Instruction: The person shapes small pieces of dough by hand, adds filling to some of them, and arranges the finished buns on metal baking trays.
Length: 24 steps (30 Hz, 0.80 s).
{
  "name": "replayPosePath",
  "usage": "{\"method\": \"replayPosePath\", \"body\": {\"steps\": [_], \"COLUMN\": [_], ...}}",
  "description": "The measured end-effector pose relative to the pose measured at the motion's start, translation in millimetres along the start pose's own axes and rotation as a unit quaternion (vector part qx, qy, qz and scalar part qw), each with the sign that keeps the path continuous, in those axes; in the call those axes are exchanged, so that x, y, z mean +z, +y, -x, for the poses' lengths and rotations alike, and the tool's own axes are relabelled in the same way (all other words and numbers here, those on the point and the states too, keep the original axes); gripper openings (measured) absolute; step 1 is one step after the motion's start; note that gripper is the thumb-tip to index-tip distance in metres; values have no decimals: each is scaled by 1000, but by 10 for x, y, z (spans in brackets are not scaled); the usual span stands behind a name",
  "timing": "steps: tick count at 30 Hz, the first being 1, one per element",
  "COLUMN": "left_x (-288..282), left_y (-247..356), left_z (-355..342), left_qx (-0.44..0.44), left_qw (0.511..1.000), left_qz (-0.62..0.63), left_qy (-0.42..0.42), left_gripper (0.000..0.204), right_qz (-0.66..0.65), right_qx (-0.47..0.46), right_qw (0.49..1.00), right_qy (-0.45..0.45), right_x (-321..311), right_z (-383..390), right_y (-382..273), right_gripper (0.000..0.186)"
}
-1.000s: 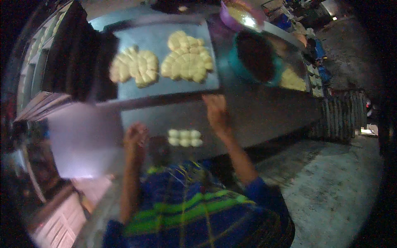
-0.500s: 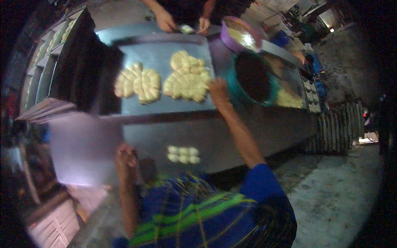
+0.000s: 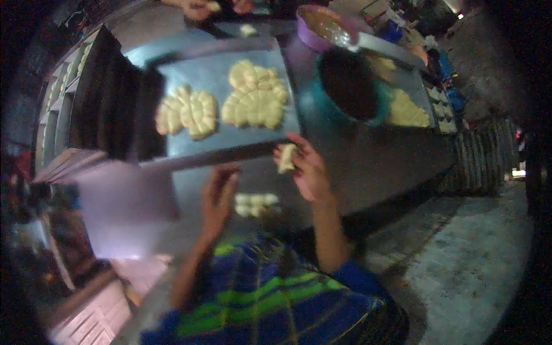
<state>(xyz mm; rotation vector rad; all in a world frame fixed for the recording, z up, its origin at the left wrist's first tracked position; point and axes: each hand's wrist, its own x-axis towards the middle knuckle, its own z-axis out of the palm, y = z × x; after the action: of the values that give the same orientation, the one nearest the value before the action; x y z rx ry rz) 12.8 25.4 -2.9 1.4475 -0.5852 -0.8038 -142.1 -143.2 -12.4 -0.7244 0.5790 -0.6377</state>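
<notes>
Left to right: dark rack (image 3: 86, 92) stands on the far left. Tray (image 3: 201, 66) lies beyond the hands on the far side, with two knobbly dough clusters on it: left cluster (image 3: 187, 113), and right cluster (image 3: 256, 95), not touching each other. Left hand (image 3: 219, 187) is over the table (image 3: 368, 167), near side, fingers loosely parted; blurred, but I see nothing in it. Dough balls (image 3: 253, 204) sit just right of it in a small block, two rows, long axis left-right, between the two hands and on the near side; left hand looks closer to them. Dough piece (image 3: 287, 159) is up in the right hand (image 3: 305, 167), pinched between thumb and fingers. Its long axis runs roughly near-far, near end angled slightly left. So the key relation: piece is at the right hand's left side, facing the left hand across a gap, right cluster to the far side, dough balls to the near left. Hands are apart, not touching. Further right and far: purple bowl (image 3: 309, 37), teal basin (image 3: 315, 103), then yellow dough sheet (image 3: 409, 109). Brands, labels, writing: none I can read; too dark and blurred.
</notes>
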Motion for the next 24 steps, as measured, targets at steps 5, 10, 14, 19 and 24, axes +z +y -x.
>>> {"method": "replayPosePath", "body": {"steps": [5, 10, 14, 19, 24], "left_x": [494, 770, 920, 1029, 1354], "left_y": [168, -119, -132, -87, -137], "left_z": [-114, -106, -119, -160, -138], "left_qx": [402, 466, 488, 445, 333], "left_qw": [850, 827, 825, 861, 911], "left_qz": [-340, -313, -276, -215, -94], "left_qy": [19, -25, -71, -119, -226], "left_gripper": [33, 24, 20, 31, 62], "right_qz": [-79, 134, 164, 18, -39], "right_qx": [72, -86, -80, 55, 43], "right_qw": [994, 987, 982, 998, 998], "right_qy": [20, 32, 49, -27, -20], "right_x": [-40, 36, -169, -308, -466], "right_z": [537, 610, 659, 728, 700], "right_y": [636, 669, 510, 278, 188], "right_gripper": [43, 40, 44, 45, 38]}}
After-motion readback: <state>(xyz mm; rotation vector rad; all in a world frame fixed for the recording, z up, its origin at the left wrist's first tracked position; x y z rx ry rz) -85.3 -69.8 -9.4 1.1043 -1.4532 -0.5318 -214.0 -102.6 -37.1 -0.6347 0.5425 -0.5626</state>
